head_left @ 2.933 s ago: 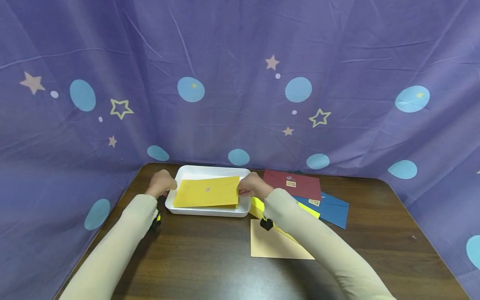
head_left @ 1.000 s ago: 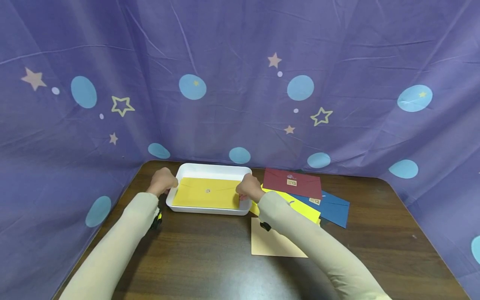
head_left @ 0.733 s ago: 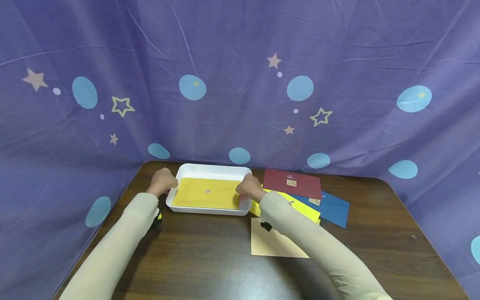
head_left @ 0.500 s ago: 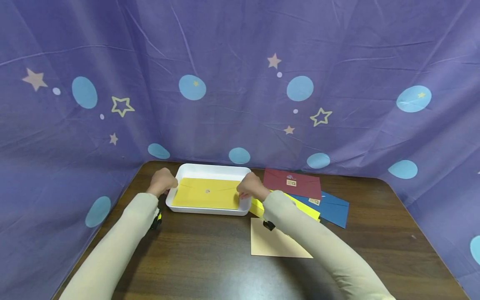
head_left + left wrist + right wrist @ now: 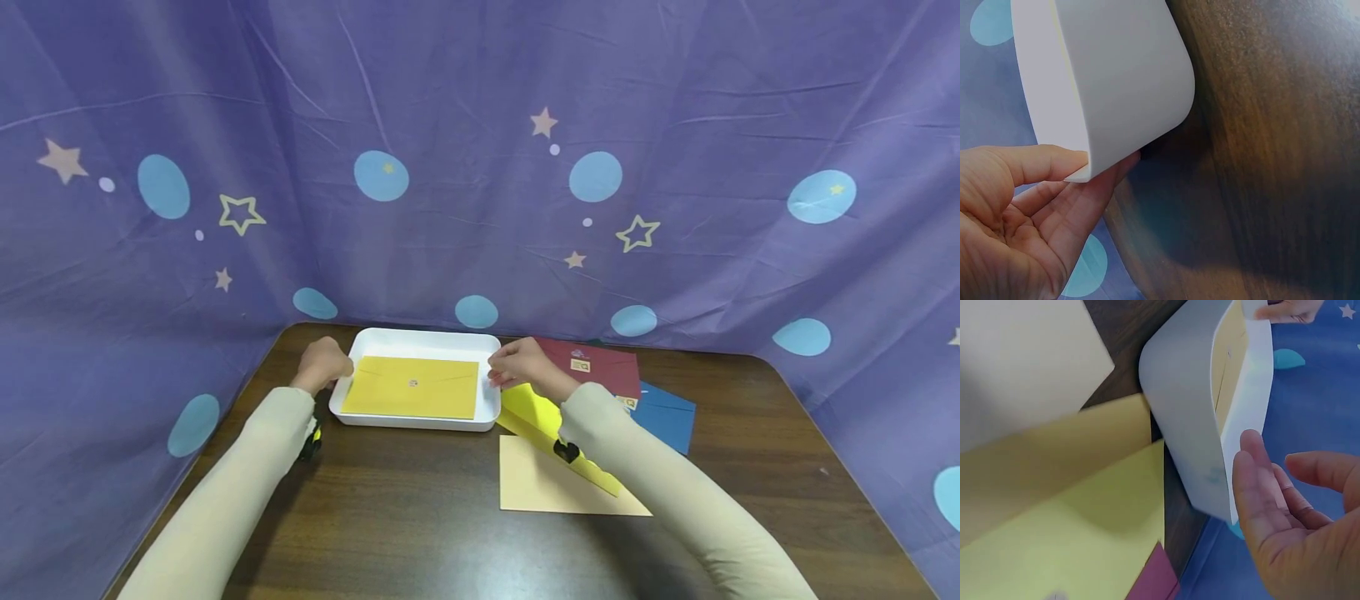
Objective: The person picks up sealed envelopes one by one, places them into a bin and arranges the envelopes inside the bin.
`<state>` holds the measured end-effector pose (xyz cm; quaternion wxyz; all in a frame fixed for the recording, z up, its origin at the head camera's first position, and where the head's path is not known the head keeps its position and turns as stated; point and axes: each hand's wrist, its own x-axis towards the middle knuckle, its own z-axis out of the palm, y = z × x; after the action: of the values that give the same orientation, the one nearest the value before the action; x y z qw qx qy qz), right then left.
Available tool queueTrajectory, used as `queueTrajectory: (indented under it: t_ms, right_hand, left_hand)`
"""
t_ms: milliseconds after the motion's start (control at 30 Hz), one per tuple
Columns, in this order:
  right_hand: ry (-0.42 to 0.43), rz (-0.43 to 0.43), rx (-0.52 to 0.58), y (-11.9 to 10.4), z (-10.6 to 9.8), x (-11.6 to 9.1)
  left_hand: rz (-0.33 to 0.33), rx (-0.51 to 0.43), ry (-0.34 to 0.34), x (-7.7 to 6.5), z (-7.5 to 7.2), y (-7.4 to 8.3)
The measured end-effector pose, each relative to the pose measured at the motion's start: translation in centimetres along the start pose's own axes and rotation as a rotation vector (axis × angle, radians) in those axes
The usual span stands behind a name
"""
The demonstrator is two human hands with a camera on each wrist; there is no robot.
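A white tray (image 5: 416, 422) stands toward the back of the table, and a yellow envelope (image 5: 412, 392) lies flat inside it. My left hand (image 5: 1022, 219) pinches the tray's left rim, thumb inside and fingers under the outer wall. At the opposite end, my right hand (image 5: 1291, 512) is beside the tray's right rim with thumb and fingers apart, holding nothing. In the head view, the right hand (image 5: 525, 365) hovers next to the rim, over the edge of the other envelopes.
Right of the tray lie overlapping envelopes: a bright yellow one (image 5: 536, 417), a dark red one (image 5: 600, 367), a blue one (image 5: 667, 417) and a cream one (image 5: 540, 483). A purple patterned curtain (image 5: 480, 167) hangs behind the brown table (image 5: 390, 517).
The raised yellow envelope has come down flat in the tray. My right hand has let go and moved slightly right, its fingers spreading. The left hand keeps its hold on the rim.
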<state>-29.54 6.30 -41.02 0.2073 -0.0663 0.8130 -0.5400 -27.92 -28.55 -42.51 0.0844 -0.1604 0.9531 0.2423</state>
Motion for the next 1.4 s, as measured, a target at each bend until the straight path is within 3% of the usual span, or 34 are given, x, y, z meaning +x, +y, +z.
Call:
queueTrajectory:
  t_ms: [300, 967, 1200, 1400]
  right_hand:
    - [0.042, -0.050, -0.113, 1.7, -3.2, -1.7]
    - [0.104, -0.065, -0.347, 5.8, -9.4, -5.5]
    - [0.110, -0.021, -0.460, 6.8, -11.0, -6.9]
    - [0.062, 0.055, -0.640, 7.4, -12.2, -7.8]
  left_hand:
    - [-0.002, -0.017, -0.001, 0.1, 0.1, -0.4]
    - [0.008, 0.008, 0.002, 0.3, 0.3, -0.6]
    - [-0.002, 0.018, 0.001, 0.2, 0.2, -0.2]
    - [0.000, 0.011, 0.004, 0.0, 0.1, -0.1]
